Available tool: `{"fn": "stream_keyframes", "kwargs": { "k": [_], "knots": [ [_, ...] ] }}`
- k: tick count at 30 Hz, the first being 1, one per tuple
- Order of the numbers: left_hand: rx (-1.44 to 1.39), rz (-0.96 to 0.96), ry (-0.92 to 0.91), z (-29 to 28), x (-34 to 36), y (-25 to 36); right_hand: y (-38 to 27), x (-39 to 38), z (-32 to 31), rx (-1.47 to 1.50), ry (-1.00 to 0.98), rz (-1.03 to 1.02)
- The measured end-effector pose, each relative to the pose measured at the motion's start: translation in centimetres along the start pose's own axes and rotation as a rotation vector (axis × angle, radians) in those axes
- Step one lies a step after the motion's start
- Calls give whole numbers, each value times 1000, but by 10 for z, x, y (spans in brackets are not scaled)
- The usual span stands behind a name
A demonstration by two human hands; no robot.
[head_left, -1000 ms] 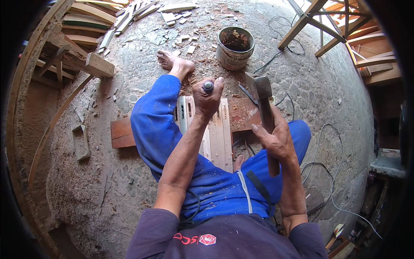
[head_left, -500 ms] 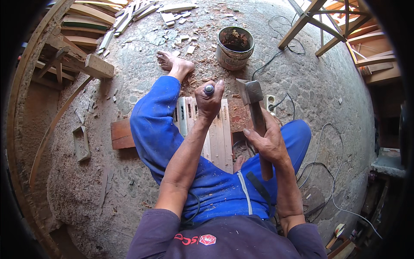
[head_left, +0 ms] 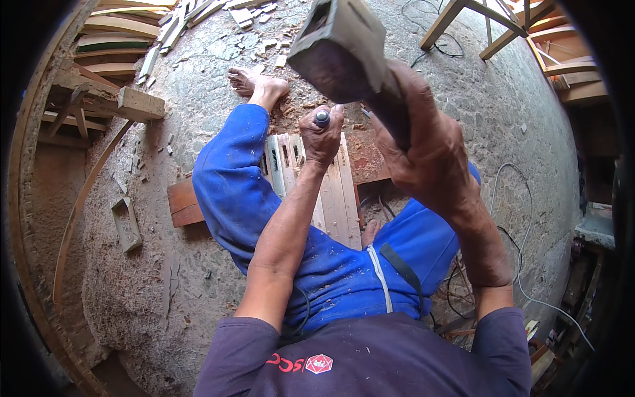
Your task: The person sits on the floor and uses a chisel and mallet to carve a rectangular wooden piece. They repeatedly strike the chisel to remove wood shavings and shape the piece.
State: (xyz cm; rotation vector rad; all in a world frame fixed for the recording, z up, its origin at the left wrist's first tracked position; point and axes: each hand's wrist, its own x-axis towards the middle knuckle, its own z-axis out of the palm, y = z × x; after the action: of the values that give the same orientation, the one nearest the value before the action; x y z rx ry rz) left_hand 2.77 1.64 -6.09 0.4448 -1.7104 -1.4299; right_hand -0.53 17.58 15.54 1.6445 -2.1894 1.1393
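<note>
My left hand (head_left: pixel 320 140) is closed in a fist round the handle of a chisel-like tool (head_left: pixel 322 118), its round end facing up; the blade is hidden below the fist. Under that hand lie several pale wooden strips (head_left: pixel 345 202) side by side between my legs, with dark slots cut in some. My right hand (head_left: pixel 433 149) grips the handle of a hammer (head_left: pixel 344 56) raised high. Its big blocky head looms above and to the right of the left fist, apart from the tool's end, and hides part of the floor.
The strips lie across a reddish-brown wooden beam (head_left: pixel 184 204). Wood scraps (head_left: pixel 241 16) and shavings litter the far floor. A small open box-like frame (head_left: pixel 126 225) lies at left. Curved timber pieces stand on both sides, and a cable (head_left: pixel 519 264) runs across the floor at right.
My right hand has lifted the hammer up, bringing it much nearer the camera, where it now covers the bucket. My left hand stays over the strips with the chisel-like tool.
</note>
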Motion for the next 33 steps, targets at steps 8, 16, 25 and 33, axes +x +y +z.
{"fn": "stream_keyframes", "kwargs": {
  "k": [8,16,25,33],
  "knots": [
    [185,117,-447,-21,-56,31,45,-60,23,-14,-584,421],
    [-136,-158,-101,-1,4,39,42,-104,42,315,-164,607],
    [-187,-212,-50,-14,-3,20,41,-107,43,373,-278,750],
    [45,35,-166,4,-21,33,17,-57,11,358,-233,525]
  ]
}}
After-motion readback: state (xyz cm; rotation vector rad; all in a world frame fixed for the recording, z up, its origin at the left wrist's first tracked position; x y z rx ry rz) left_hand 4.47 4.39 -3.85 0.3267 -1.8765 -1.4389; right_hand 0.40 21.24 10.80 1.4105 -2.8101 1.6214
